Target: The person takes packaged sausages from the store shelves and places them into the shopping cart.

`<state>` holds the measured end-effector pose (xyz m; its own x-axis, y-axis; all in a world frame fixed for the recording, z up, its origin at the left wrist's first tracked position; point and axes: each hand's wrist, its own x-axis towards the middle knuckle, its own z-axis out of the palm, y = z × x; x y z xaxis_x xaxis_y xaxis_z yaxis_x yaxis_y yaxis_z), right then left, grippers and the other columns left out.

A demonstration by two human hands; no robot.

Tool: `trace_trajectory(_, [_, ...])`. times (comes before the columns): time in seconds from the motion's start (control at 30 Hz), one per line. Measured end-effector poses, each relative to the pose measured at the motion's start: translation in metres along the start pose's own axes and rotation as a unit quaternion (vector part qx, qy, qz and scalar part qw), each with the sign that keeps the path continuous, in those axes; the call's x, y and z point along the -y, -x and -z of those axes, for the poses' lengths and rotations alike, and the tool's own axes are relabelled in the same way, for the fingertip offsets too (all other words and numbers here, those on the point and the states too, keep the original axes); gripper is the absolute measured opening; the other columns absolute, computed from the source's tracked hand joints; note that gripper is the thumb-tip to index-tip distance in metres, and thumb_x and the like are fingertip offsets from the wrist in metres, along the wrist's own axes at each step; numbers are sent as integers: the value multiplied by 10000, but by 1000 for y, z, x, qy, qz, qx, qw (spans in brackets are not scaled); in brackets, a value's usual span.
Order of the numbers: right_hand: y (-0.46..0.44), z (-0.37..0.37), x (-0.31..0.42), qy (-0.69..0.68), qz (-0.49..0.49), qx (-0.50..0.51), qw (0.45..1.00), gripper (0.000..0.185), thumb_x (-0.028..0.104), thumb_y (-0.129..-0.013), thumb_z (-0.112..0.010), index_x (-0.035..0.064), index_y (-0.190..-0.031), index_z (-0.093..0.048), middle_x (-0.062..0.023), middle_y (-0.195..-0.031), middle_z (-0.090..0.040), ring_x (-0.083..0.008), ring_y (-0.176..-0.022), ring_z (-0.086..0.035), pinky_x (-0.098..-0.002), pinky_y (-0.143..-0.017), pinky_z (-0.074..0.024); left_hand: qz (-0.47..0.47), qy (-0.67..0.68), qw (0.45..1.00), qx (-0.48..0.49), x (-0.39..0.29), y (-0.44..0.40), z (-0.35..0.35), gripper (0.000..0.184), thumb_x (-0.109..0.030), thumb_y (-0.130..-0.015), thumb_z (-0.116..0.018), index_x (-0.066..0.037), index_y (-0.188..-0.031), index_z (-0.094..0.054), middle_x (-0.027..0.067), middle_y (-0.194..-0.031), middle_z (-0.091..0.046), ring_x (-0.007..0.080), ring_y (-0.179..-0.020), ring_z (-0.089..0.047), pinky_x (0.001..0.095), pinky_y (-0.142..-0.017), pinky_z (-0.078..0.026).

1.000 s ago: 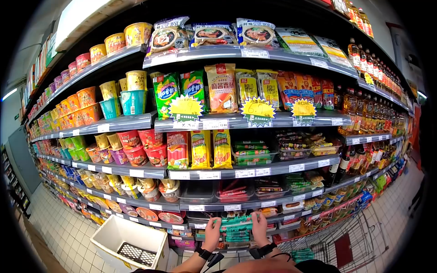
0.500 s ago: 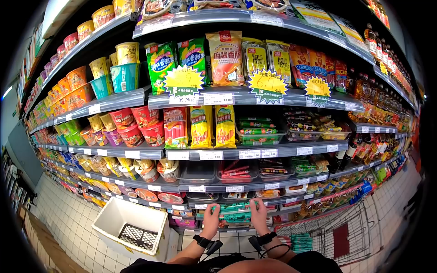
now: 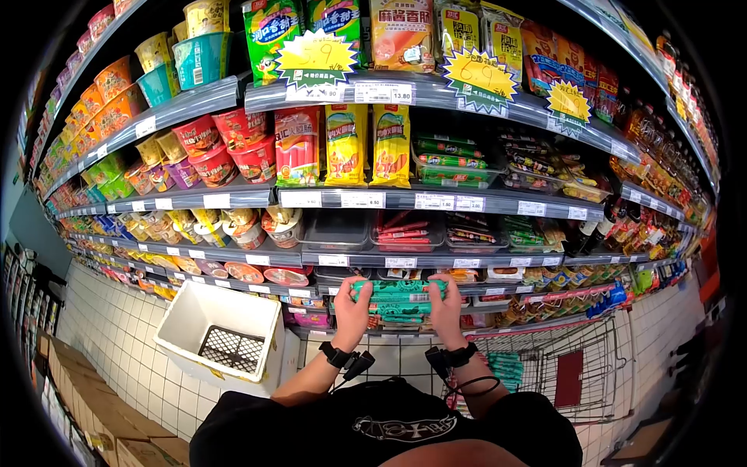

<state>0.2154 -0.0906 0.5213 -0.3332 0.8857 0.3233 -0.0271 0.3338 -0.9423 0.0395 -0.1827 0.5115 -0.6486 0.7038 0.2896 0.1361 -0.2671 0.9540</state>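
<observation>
The left hand [image 3: 352, 310] and right hand [image 3: 446, 311] grip opposite ends of green sticks [image 3: 398, 291], perhaps a bundle, before the lower shelves [image 3: 433, 261]. On the tiled floor [image 3: 117, 327] stand a white box [image 3: 229, 307], left, and a cart [image 3: 569, 380], right.

Pale square floor tiles [image 3: 117, 335] with dark joints spread below the front edges of tiered grey shelves [image 3: 498, 205]; past their left end shows a plain grey-green wall [image 3: 39, 214].
</observation>
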Motion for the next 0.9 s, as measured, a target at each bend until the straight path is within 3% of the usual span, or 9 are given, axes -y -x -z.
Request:
trace_trajectory(0.13, [-15,-3,15,-56,68,-12,996,197,153,-942,-610,36,-1095,-569,-16,-902,-608,-79,-801,-558,-227,-701,-451,21,54,998,2,-34,-10,-3,136,-162,-955,-604,-49,-1026,-577,-33,-735,-536,25,-584,-471,209,-460,-435])
trace_trajectory(0.3, [-45,2,66,-35,134,-7,990,237,155,-921,-644,30,-1106,-567,-35,-969,-603,-95,-866,-576,-241,-767,-460,-33,25,999,24,-62,-40,-5,138,-141,-960,-585,-46,-1059,-564,-29,-788,-534,32,-668,-474,195,-570,-391])
trace_trajectory(0.33, [-51,3,80,-52,134,4,990,239,156,-921,-647,31,-1108,-567,-35,-977,-603,-96,-878,-575,-243,-774,-458,15,135,989,58,-83,-41,-9,140,-130,-969,-568,-37,-1072,-547,-19,-808,-536,35,-675,-481,197,-570,-415])
trace_trajectory(0.37, [-57,4,88,-40,136,-4,990,240,157,-922,-648,35,-1112,-567,-35,-978,-603,-95,-884,-573,-242,-774,-457,-70,62,994,56,-75,-53,-8,140,-119,-976,-556,-27,-1079,-534,-12,-809,-543,38,-687,-508,202,-568,-446])
trace_trajectory(0.43, [-68,4,96,-43,147,-24,988,245,176,-925,-650,43,-1115,-572,-27,-957,-607,-90,-885,-566,-236,-762,-451,-10,180,976,126,-99,-58,-9,176,-115,-971,-565,-19,-1115,-529,15,-889,-583,53,-780,-553,210,-643,-482])
trace_trajectory(0.6, [-89,11,111,8,194,-50,980,270,282,-929,-657,55,-1068,-608,21,-872,-608,-50,-808,-507,-209,-676,-401,-54,183,971,142,-128,-63,-11,277,-96,-941,-619,-14,-1186,-519,43,-960,-611,61,-840,-570,214,-711,-490])
trace_trajectory(0.7, [-87,5,120,-56,230,-45,970,269,308,-934,-662,67,-1049,-629,33,-845,-582,-40,-736,-447,-201,-626,-356,-120,179,969,124,-113,-76,-11,290,-125,-943,-622,-12,-1188,-516,39,-949,-611,83,-810,-587,244,-635,-570])
trace_trajectory(0.73, [-88,5,120,-65,229,-42,970,279,318,-935,-661,62,-1044,-632,33,-841,-581,-39,-732,-448,-199,-622,-354,-117,193,965,136,-117,-74,-11,305,-191,-979,-566,-13,-1208,-469,100,-977,-631,206,-834,-685,346,-599,-622])
trace_trajectory(0.9, [-84,4,122,-79,224,-22,971,296,329,-935,-661,52,-1038,-647,32,-829,-575,-38,-731,-449,-199,-614,-352,-116,225,963,93,-127,-75,-14,325,-303,-991,-539,-28,-1145,-462,124,-976,-628,213,-749,-690,336,-482,-599])
